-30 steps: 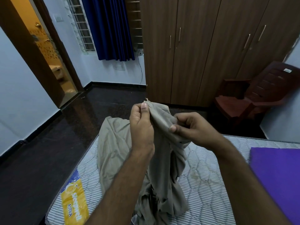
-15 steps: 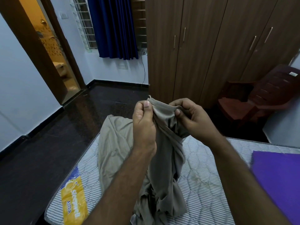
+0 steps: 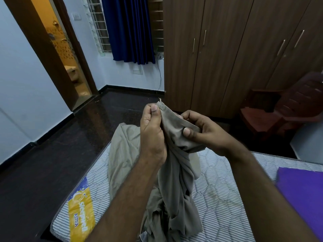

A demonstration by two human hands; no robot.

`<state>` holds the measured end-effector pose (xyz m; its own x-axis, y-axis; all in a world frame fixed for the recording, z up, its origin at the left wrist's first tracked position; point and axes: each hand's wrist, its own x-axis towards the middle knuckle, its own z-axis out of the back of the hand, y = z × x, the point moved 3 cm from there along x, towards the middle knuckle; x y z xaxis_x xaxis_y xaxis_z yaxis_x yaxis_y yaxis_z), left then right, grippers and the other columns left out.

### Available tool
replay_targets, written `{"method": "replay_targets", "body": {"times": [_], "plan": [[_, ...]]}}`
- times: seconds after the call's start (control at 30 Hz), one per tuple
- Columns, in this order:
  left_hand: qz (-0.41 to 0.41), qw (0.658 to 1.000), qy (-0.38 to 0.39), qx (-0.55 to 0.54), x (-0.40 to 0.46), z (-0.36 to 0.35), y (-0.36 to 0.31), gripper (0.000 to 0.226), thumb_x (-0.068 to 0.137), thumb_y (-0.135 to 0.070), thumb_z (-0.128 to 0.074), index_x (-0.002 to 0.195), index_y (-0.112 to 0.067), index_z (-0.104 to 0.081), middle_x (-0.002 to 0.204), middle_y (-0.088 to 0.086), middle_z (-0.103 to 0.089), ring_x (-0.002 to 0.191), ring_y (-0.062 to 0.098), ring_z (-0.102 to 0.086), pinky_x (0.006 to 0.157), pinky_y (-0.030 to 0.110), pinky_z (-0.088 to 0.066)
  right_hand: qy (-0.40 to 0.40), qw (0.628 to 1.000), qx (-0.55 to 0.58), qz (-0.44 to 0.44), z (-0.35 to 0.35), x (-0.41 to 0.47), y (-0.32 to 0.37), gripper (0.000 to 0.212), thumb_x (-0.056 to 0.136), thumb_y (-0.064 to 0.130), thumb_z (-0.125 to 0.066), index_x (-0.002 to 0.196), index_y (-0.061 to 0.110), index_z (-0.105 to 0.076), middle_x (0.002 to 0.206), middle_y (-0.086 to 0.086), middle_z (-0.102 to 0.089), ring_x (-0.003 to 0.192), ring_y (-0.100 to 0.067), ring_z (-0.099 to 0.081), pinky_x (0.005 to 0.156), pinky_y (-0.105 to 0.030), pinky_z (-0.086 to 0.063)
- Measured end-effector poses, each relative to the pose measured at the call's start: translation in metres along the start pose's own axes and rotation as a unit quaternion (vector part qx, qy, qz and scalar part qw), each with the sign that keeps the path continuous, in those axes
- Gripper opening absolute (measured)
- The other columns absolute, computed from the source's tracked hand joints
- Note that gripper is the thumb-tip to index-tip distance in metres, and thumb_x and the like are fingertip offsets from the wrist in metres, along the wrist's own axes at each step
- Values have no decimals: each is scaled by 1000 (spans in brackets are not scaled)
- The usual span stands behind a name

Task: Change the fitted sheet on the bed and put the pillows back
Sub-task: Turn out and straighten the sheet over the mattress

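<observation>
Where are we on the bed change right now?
Done: the striped mattress lies bare, so the old sheet looks off. In hand: the left hand and right hand both pinch an edge of the bunched beige sheet, apparently hunting for a corner. Left: spread and fit it over the mattress, then return pillows; none are clearly visible, only a purple item at the right.

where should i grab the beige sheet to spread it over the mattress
Grip the sheet along its hemmed top edge, from above. The left hand already pinches the corner, the right hand the edge beside it. The rest hangs bunched onto the mattress, offering no clean edge.
</observation>
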<state>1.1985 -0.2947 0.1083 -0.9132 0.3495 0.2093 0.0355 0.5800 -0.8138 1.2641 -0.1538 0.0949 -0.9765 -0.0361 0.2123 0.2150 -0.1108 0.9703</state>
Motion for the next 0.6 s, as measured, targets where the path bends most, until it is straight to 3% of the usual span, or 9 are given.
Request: {"method": "replay_targets", "body": {"times": [0.07, 0.13, 0.2, 0.27, 0.4, 0.5, 0.6], "plan": [[-18, 1000, -5, -2, 0, 1, -3, 26, 111, -24, -36, 94, -9, -48, 80, 22, -59, 76, 33, -60, 75, 43, -55, 18, 1000, 6, -7, -1, 2, -2, 43, 89, 43, -71, 109, 6, -60, 94, -3, -63, 83, -15, -59, 67, -23, -48], [-31, 999, -1, -14, 0, 1, -6, 26, 111, -23, -34, 93, -10, -47, 77, 20, -63, 72, 33, -63, 73, 44, -58, 36, 998, 38, -21, -2, 2, -7, 37, 96, 37, -56, 111, 3, -62, 91, 5, -66, 79, -7, -62, 64, -18, -48], [-35, 999, 6, -26, -2, 0, -8, 24, 111, -24, -33, 97, -11, -47, 78, 19, -65, 74, 36, -66, 74, 48, -59, 54, 994, 84, -51, -5, 4, -16, 55, 96, 40, -47, 118, -9, -58, 88, 5, -67, 74, -3, -63, 60, -16, -49], [-36, 999, 9, -22, -4, -1, -9, 21, 112, -25, -31, 104, -10, -45, 81, 18, -68, 76, 38, -69, 73, 48, -60, 71, 988, 107, -83, -10, 5, -24, 67, 92, 57, -55, 112, -7, -60, 84, 1, -67, 69, -5, -62, 59, -17, -48], [-40, 999, 11, -14, -7, 3, -11, 22, 112, -25, -31, 103, -10, -44, 83, 15, -69, 79, 38, -70, 76, 50, -58, 97, 987, 111, -70, -15, 10, -34, 42, 89, 55, -67, 106, 17, -69, 87, -3, -65, 74, -10, -60, 65, -21, -49], [-35, 999, 10, -34, -9, 6, -13, 22, 112, -24, -32, 102, -10, -45, 84, 16, -68, 81, 38, -69, 78, 52, -59, 71, 978, 185, -65, -11, 13, -37, 62, 83, 49, -78, 120, 2, -60, 93, -11, -64, 76, -15, -62, 65, -24, -53], [-42, 998, 13, -40, -11, 8, -15, 21, 112, -23, -31, 103, -10, -45, 84, 16, -67, 81, 38, -69, 77, 50, -59, 76, 980, 175, -50, -11, 15, -38, 73, 84, 46, -79, 124, -9, -52, 99, -13, -61, 83, -17, -60, 71, -25, -51]]}}
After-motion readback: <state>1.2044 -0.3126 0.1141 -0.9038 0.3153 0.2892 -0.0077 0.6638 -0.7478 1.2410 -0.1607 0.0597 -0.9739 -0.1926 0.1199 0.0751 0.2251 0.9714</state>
